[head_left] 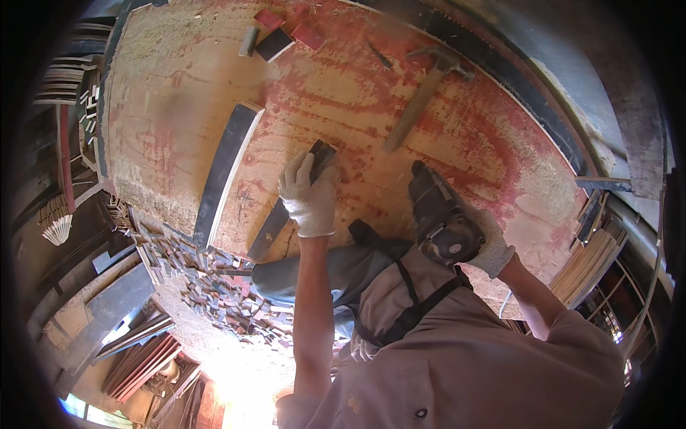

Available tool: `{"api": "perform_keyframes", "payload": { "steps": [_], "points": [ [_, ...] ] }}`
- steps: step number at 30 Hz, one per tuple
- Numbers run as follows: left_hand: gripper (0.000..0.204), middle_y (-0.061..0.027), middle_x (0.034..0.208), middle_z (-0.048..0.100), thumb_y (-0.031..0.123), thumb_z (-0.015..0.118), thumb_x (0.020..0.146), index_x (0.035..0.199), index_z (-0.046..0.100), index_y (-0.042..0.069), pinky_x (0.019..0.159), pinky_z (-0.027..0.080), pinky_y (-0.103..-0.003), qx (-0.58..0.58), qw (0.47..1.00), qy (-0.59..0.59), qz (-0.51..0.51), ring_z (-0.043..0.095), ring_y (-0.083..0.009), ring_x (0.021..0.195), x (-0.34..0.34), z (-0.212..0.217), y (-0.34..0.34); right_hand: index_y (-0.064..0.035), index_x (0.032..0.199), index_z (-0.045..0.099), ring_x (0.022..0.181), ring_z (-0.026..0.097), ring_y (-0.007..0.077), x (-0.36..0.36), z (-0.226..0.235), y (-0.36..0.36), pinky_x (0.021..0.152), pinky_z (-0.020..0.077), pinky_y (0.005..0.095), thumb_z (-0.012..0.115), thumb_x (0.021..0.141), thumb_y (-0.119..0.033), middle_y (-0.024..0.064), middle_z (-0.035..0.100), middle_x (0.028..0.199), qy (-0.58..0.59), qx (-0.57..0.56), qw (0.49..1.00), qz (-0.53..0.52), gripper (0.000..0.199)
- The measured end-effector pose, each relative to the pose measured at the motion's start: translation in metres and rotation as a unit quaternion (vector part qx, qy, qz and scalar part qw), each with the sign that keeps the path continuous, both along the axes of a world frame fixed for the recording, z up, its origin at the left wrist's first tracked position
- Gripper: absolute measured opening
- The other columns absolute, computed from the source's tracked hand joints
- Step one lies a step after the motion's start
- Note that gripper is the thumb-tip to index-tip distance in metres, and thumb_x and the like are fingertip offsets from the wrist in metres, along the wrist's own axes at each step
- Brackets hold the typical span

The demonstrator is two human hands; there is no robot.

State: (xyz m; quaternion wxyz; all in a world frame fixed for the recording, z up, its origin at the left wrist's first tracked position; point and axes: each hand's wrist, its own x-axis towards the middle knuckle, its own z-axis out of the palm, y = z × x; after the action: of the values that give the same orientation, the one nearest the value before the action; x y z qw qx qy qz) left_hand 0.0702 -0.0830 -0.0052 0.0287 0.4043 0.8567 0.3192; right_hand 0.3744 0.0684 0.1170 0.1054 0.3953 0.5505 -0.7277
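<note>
My left hand, in a pale knit glove, is closed around a narrow dark wood strip. The strip lies slantwise on the red-stained board, its far end showing past my fingers. My right hand, gloved too, grips a black handheld power tool with a rounded housing. The tool is to the right of the strip and apart from it. Its lower side and most of my right fingers are hidden. Left of my left hand lies a longer black-faced strip with a pale edge.
A wooden-handled hammer lies on the large red-stained board. Small red and black blocks sit at its far edge. Many wood offcuts are heaped on the floor at left. Stacked thin boards stand at right.
</note>
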Motion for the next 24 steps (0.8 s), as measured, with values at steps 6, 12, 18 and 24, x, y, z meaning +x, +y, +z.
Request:
{"api": "perform_keyframes", "payload": {
  "steps": [6,12,18,24],
  "points": [
    [0.031,-0.0145,0.111,0.071,0.012,0.079,0.087,0.117,0.075,0.005,0.085,0.055,-0.05,-0.066,0.997,-0.039,0.001,0.067,-0.036,0.098,-0.01,0.013,-0.014,-0.0042,0.152,0.051,0.138,0.057,0.0287,0.001,-0.001,-0.003,0.118,0.045,0.0402,0.089,0.079,-0.037,0.0155,0.06,0.149,-0.003,-0.103,0.991,-0.088,0.088],
    [0.031,-0.013,0.103,0.07,0.016,0.077,0.092,0.122,0.075,0.007,0.083,0.054,-0.05,-0.126,0.987,-0.062,-0.081,0.066,-0.0351,0.097,-0.023,0.021,-0.009,-0.0042,0.147,0.056,0.134,0.059,0.0326,0.002,-0.002,0.002,0.116,0.0465,0.0406,0.087,0.08,-0.038,0.0169,0.062,0.145,-0.01,0.123,0.989,0.083,0.082],
    [0.04,-0.0159,0.108,0.071,0.024,0.085,0.088,0.122,0.076,0.005,0.092,0.053,-0.05,-0.076,0.997,-0.019,0.023,0.064,-0.0373,0.105,-0.009,0.022,-0.005,-0.0047,0.145,0.058,0.13,0.061,0.0326,0.004,-0.003,0.0,0.114,0.0483,0.0415,0.085,0.083,-0.033,0.0172,0.064,0.141,-0.025,0.099,0.992,0.075,0.073],
    [0.048,-0.0137,0.116,0.07,0.021,0.089,0.079,0.122,0.075,0.004,0.095,0.052,-0.049,-0.087,0.996,-0.022,-0.006,0.064,-0.0364,0.109,-0.002,0.006,-0.015,-0.0036,0.144,0.058,0.129,0.063,0.0272,0.0,0.002,-0.008,0.112,0.0499,0.039,0.082,0.089,-0.024,0.0148,0.066,0.139,0.014,-0.077,0.989,-0.129,0.063]
  ]
}}
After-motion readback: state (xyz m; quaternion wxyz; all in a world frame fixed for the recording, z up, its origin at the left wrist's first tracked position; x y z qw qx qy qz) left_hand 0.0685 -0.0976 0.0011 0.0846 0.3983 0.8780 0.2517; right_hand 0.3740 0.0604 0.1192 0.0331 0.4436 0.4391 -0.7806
